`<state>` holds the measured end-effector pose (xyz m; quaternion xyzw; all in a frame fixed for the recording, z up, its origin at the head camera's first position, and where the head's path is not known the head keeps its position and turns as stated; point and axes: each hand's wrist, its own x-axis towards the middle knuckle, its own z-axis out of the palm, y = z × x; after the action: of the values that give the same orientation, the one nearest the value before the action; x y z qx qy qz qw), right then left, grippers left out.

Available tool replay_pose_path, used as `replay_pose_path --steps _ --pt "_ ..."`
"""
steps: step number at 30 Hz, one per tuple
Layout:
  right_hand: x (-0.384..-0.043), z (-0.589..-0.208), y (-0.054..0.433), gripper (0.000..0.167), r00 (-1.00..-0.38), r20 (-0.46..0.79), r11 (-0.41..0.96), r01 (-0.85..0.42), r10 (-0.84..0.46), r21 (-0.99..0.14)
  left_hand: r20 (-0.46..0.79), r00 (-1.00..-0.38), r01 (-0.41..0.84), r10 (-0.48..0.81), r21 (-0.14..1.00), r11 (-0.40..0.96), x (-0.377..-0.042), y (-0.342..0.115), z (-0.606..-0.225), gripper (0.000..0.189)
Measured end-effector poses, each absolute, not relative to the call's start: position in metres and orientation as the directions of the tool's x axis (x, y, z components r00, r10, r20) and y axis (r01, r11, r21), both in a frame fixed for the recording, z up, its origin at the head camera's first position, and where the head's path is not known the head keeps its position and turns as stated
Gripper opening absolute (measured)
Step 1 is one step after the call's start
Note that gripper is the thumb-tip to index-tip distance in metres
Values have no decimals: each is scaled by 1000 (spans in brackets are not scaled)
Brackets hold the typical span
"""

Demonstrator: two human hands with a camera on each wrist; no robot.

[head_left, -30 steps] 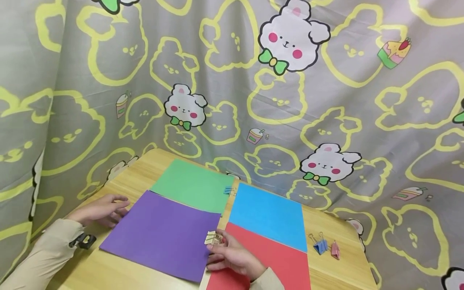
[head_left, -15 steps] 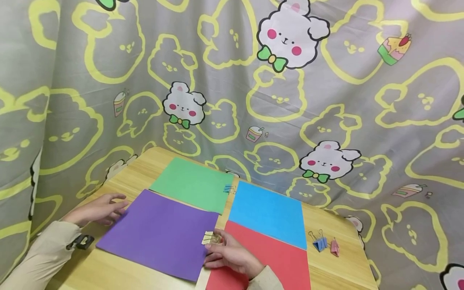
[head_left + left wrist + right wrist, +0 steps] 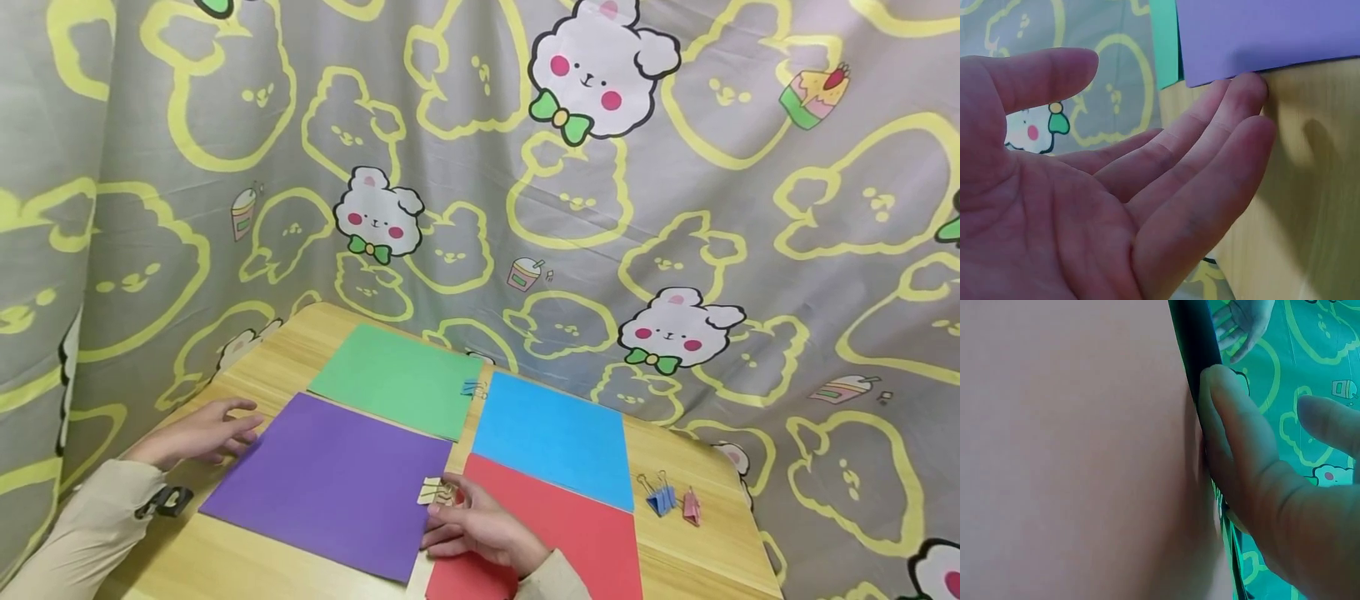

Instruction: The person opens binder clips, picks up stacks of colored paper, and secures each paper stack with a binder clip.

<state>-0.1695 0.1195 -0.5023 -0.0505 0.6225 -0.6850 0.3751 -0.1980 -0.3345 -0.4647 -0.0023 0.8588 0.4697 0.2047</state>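
Note:
In the head view a purple sheet lies flat on the table, with a pale gold binder clip on its right edge. My right hand is beside that clip, fingers lightly bent; in the right wrist view its fingertips touch the dark sheet edge while another digit stands apart. Around the sheet's left edge is my left hand, palm turned inward, nothing in it. Seen from the left wrist, its loosely extended fingers reach right to the purple edge, the thumb held away.
Behind the purple sheet lies a green sheet with a blue binder clip at its right edge. To the right are a blue sheet and a red sheet. Another blue clip and a pink clip stand farther right. A patterned curtain surrounds the table.
The purple sheet and its gold clip have shifted slightly left, and both hands have moved a little left with it. In the last half second almost nothing has moved.

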Motion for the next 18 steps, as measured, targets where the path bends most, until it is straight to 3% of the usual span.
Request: replay_pose_path --steps 10,18 --pt "-164 -483 158 84 -719 -372 74 410 -588 -909 -283 -939 -130 197 819 559 -197 -336 -465 71" --pt "-182 -453 214 79 -812 -341 140 313 -474 -939 -159 -960 -3 230 828 560 -203 -320 -456 64"
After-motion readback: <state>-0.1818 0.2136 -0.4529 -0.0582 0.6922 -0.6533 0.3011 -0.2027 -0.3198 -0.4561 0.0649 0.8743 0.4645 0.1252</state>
